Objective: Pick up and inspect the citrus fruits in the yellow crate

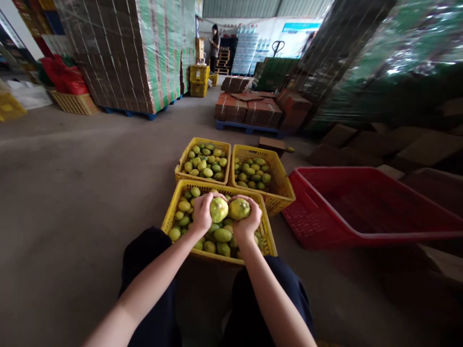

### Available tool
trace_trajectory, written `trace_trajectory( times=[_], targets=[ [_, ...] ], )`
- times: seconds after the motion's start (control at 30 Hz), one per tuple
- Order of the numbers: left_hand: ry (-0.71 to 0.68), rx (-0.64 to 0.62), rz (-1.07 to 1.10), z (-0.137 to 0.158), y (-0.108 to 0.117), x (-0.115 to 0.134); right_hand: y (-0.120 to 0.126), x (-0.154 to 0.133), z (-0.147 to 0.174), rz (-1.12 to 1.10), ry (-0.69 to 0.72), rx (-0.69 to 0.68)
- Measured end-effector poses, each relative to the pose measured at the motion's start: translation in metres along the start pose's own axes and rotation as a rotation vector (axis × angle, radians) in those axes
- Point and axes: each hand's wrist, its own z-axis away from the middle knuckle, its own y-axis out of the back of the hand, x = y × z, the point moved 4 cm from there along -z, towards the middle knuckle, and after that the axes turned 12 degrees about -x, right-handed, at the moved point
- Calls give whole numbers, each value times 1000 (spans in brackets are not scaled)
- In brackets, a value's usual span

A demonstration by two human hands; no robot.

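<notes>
My left hand [203, 212] is closed around a yellow-green lemon [219, 210]. A second lemon [239, 209], similar in colour, sits in the grip of my right hand [251, 217]. Both fruits are held side by side, their ends facing me, above the near yellow crate [170, 212]. Many green and yellow lemons [222, 235] fill that crate below my hands. Behind it stand a left yellow crate [177, 169] and a right yellow crate [280, 189], each with more lemons inside. My fingers on the far side of the fruits are partly hidden.
A large red basket [307, 212] stands to the right, near flattened cardboard [427, 149]. Ahead, cardboard boxes [249, 111] rest on a blue pallet [249, 127]. Tall wrapped stacks [108, 58] rise at left and right. A person [214, 46] stands far back.
</notes>
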Motion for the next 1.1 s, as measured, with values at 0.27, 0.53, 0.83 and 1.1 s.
trace_trajectory(
  times=[0.27, 0.53, 0.83, 1.1],
  targets=[
    [-103, -41, -188, 4, 7, -11, -8, -6, 10, -8, 30, 34],
    [-92, -59, -160, 1, 7, -8, -6, -7, 9, 16, 75, -23],
    [-115, -109, -191, 0, 6, -1, 1, -1, 7, 149, 121, -39],
    [-278, -268, -242, 0, 6, 14, 1, -14, 8, 250, 189, -124]
  ],
)
